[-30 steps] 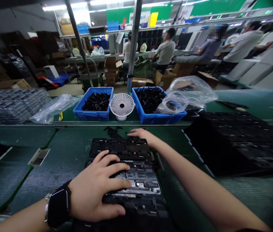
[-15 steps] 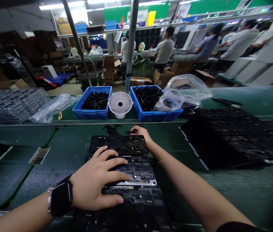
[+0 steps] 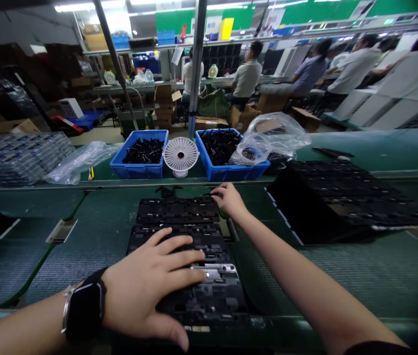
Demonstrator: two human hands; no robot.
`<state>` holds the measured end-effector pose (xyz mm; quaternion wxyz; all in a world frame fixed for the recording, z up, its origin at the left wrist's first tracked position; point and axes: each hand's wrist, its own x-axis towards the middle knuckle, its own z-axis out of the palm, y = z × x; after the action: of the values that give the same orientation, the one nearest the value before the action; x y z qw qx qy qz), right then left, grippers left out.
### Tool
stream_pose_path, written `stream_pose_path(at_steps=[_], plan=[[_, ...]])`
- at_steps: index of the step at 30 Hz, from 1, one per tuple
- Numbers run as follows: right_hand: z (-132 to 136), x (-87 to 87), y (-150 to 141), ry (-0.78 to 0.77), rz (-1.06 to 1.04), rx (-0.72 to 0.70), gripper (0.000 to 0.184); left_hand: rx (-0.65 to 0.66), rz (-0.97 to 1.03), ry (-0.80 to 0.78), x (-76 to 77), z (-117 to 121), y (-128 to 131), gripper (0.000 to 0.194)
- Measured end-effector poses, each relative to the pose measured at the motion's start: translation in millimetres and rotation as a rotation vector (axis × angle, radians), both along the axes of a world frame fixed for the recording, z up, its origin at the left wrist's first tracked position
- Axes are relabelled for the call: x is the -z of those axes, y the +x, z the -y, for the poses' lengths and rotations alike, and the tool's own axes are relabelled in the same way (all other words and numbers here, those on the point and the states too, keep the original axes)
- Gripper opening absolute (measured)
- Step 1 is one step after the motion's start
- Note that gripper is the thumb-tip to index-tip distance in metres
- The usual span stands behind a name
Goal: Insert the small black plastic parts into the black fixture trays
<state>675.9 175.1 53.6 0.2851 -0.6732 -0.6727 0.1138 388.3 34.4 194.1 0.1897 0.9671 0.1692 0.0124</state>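
My left hand (image 3: pixel 157 283) lies on a black panel (image 3: pixel 179 209) with raised fittings and a metal strip, its fingers spread and nothing gripped. Beyond the far right corner of the panel, my right hand (image 3: pixel 228 198) pinches a small dark part (image 3: pixel 209 194) between thumb and fingertips. Its exact shape is too small to make out. Several loose black pieces (image 3: pixel 169 191) rest just past the panel's far edge. My left hand covers part of the panel.
Two blue bins (image 3: pixel 138 171) (image 3: pixel 227 172) of small black parts flank a white fan (image 3: pixel 180 155). Clear plastic bags (image 3: pixel 83 160) lie nearby. Black panels (image 3: pixel 357 197) are stacked at right, wrapped trays (image 3: pixel 16 158) at left. Several people sit at a far bench.
The panel has shifted away from me, and my left hand now lies nearer its close end. My right hand has moved slightly right, still pinching. The stack at right appears farther left.
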Motion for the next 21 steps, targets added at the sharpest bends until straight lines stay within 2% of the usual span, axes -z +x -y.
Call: stream_pose_path(at_steps=[3, 6, 8, 10, 12, 15, 18, 21], plan=[[22.4, -32.5, 6.9, 0.059, -0.023, -0.004, 0.013, 0.062, -0.025, 0.000, 8.3, 16.0, -6.7, 0.074], [62.4, -70.4, 5.2, 0.069, -0.107, -0.028, 0.021, 0.065, -0.034, 0.049, 16.9, 23.3, -11.3, 0.073], [97.0, -92.8, -2.1, 0.044, -0.314, -0.137, 0.027, 0.053, -0.023, 0.077, 18.0, 24.2, -12.2, 0.070], [132.3, -108.5, -10.9, 0.001, -0.409, -0.248, 0.027, 0.036, -0.025, 0.091, 14.8, 24.0, -12.0, 0.065], [161.7, -115.6, -17.5, -0.012, -0.340, -0.362, 0.022, 0.022, -0.038, 0.100, 9.7, 24.0, -11.4, 0.061], [187.0, -113.6, -20.0, -0.025, -0.150, -0.564, 0.018, 0.018, -0.037, 0.121, 5.9, 24.7, -10.9, 0.059], [191.5, -107.2, -18.3, -0.015, 0.044, -0.713, 0.025, 0.005, -0.010, 0.158, 9.5, 25.3, -11.2, 0.057], [185.9, -105.8, -20.5, -0.018, 0.200, -0.789, 0.030, 0.006, 0.007, 0.211, 15.9, 25.5, -11.1, 0.050]])
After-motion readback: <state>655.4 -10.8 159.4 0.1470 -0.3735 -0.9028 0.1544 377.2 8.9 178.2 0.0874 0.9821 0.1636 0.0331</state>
